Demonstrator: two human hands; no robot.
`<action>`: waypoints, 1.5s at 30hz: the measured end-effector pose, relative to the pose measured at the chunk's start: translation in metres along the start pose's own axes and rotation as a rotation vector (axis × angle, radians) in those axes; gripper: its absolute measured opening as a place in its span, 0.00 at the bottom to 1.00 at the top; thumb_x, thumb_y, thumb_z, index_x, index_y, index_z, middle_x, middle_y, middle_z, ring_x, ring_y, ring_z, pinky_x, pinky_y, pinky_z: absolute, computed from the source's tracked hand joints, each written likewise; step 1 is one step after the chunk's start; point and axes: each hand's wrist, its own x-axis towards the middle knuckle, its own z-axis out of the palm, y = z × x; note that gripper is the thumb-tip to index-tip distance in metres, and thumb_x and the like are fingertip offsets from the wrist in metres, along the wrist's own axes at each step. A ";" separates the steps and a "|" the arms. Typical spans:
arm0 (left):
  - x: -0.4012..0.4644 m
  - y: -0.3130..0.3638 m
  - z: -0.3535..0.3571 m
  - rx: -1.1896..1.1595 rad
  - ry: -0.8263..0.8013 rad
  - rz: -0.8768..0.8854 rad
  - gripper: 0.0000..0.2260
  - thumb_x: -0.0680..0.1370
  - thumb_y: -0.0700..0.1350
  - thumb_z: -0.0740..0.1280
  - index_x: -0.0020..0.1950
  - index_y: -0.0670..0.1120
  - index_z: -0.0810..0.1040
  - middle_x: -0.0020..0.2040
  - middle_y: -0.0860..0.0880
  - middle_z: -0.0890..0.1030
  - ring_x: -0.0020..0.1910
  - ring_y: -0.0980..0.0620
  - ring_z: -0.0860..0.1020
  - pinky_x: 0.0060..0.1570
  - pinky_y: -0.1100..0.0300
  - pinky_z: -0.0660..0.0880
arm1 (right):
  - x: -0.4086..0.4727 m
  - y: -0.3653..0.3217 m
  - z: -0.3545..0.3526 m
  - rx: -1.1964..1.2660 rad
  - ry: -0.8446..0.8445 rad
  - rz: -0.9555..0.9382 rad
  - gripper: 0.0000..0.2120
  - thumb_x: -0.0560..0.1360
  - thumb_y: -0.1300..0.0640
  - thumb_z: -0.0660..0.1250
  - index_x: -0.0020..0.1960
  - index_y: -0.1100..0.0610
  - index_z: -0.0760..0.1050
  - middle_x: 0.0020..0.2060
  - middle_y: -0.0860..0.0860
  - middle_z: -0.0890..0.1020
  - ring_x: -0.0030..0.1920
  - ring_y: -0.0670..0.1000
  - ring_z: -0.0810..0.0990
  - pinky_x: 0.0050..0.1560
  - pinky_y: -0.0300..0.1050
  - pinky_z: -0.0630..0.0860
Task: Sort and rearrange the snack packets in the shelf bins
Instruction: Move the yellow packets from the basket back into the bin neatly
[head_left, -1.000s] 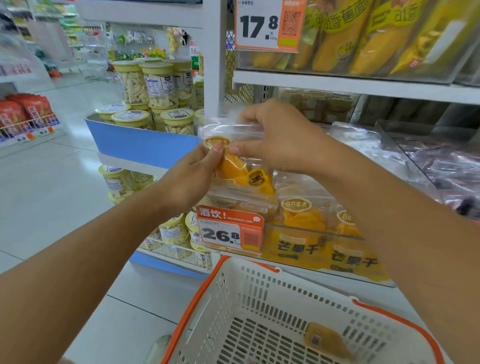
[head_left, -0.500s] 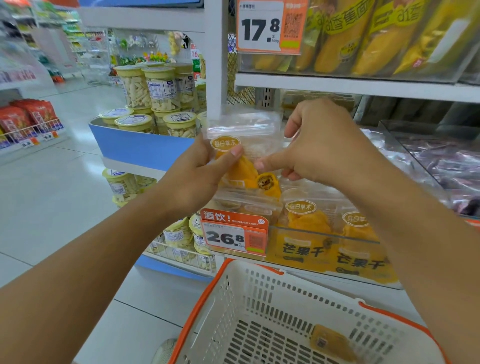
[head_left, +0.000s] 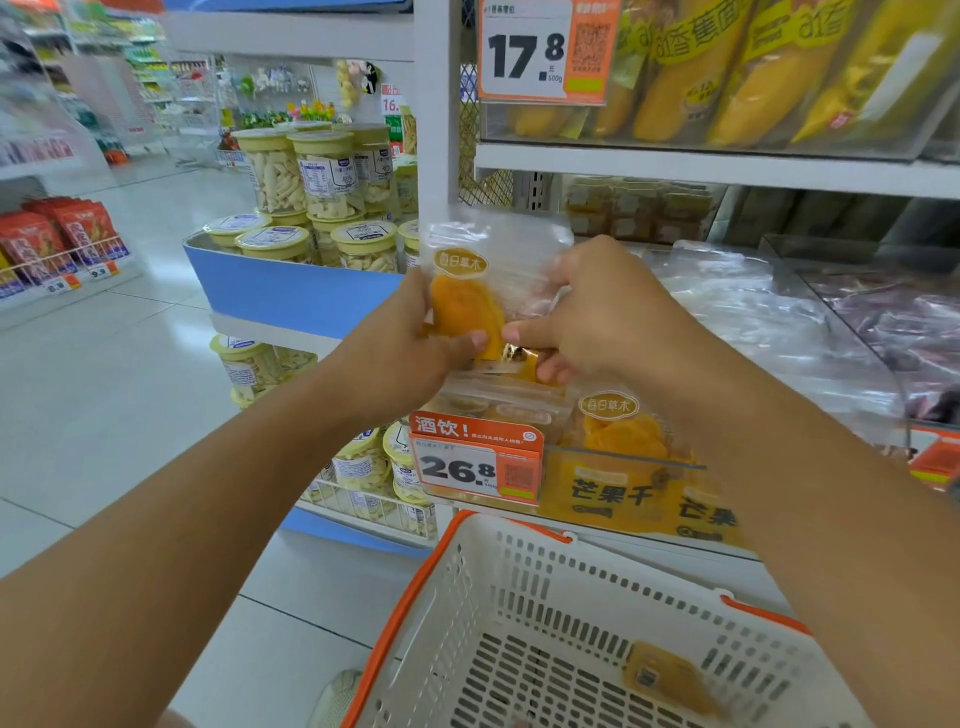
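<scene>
Both hands hold one snack packet (head_left: 480, 291) upright above the front left corner of the clear shelf bin (head_left: 628, 467). The packet is a clear plastic pouch with a gold oval label near its top left and a thick slice of orange dried mango showing through the lower half; its upper right part is crinkled and shiny. The left hand (head_left: 410, 353) grips the packet's left edge, thumb lying across the front of the mango slice, fingers behind. The right hand (head_left: 597, 317) grips the right side, thumb pointing left so that it nearly meets the left thumb, fingers curled round the bottom edge.

Just under the packet, more packets (head_left: 621, 428) of the same kind stand in the bin, with the same gold label and orange fruit. On the bin's front left hangs an orange price tag (head_left: 478, 465) reading 26.8. The shelf above carries yellow packets (head_left: 727, 67) behind a tag marked 17.8. A white basket (head_left: 467, 587) with an orange rim sits below the shelf's front edge, one small orange packet (head_left: 667, 675) lying on its floor.
</scene>
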 end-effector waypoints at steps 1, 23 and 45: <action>-0.001 0.000 -0.001 0.015 -0.012 -0.020 0.17 0.79 0.46 0.69 0.67 0.53 0.70 0.56 0.57 0.79 0.56 0.54 0.78 0.56 0.54 0.75 | 0.001 0.001 -0.001 -0.043 -0.007 -0.015 0.19 0.70 0.53 0.79 0.50 0.55 0.70 0.31 0.54 0.83 0.27 0.49 0.83 0.31 0.44 0.80; -0.002 0.004 -0.004 -0.227 0.259 0.115 0.19 0.84 0.57 0.55 0.75 0.59 0.67 0.60 0.57 0.80 0.53 0.67 0.78 0.59 0.60 0.72 | 0.004 -0.006 -0.020 0.074 0.180 -0.462 0.05 0.74 0.50 0.76 0.46 0.52 0.85 0.47 0.40 0.80 0.49 0.37 0.75 0.44 0.30 0.70; -0.020 -0.012 -0.047 0.408 -0.064 -0.016 0.20 0.72 0.53 0.75 0.61 0.58 0.73 0.61 0.58 0.75 0.58 0.56 0.76 0.52 0.55 0.76 | -0.007 0.012 0.009 -0.036 0.192 -0.421 0.06 0.71 0.50 0.78 0.40 0.51 0.86 0.32 0.44 0.83 0.32 0.42 0.80 0.35 0.36 0.73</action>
